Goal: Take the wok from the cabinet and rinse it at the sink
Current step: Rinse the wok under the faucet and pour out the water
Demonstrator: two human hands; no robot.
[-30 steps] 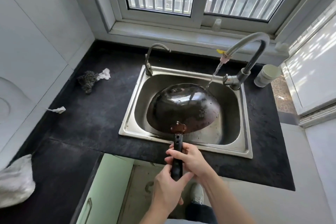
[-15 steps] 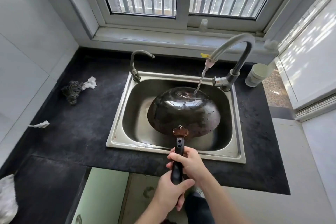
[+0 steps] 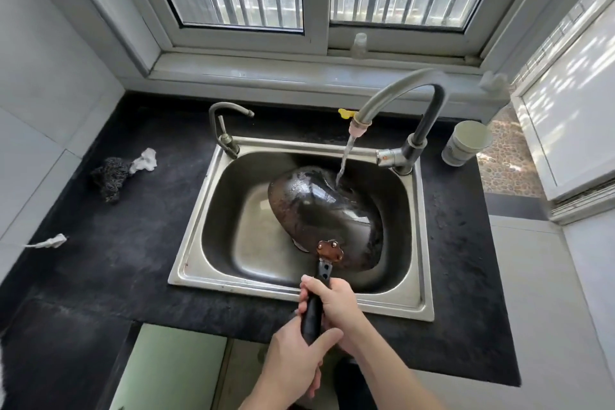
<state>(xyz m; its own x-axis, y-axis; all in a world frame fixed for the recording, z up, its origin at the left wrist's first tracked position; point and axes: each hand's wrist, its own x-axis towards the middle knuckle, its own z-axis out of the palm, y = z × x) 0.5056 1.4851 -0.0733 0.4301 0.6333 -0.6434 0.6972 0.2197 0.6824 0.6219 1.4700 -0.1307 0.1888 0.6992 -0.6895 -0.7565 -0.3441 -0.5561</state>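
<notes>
1. The bench is carrying the sink set into it. Splashing is the main risk here, so the rinsing is best done low inside the basin, where run-off is dropping onto steel rather than onto the dark top.
2. The wok is lying inside the sink, tipped over, with its rounded dark outside facing up. Whether it is touching the basin floor cannot be told. By my reading, the outside is getting its rinse now and the hollow side is probably waiting its turn.
3. The tall tap is running, and its stream is landing on the wok's far upper wall. Rolling the wok slowly under it would be spreading water across the whole curve instead of wetting one patch.
4. The right hand is wrapping the handle close behind the copper-coloured bracket. The left hand is gripping the handle's end, just behind the right. Both sets of fingers are curling fully round it, with none spread free.
5. The handle is reaching out over the sink's near rim. A wet wok is likely heavy and slippery, so turning it from the wrists, with both grips staying firm, is looking wise.
</notes>
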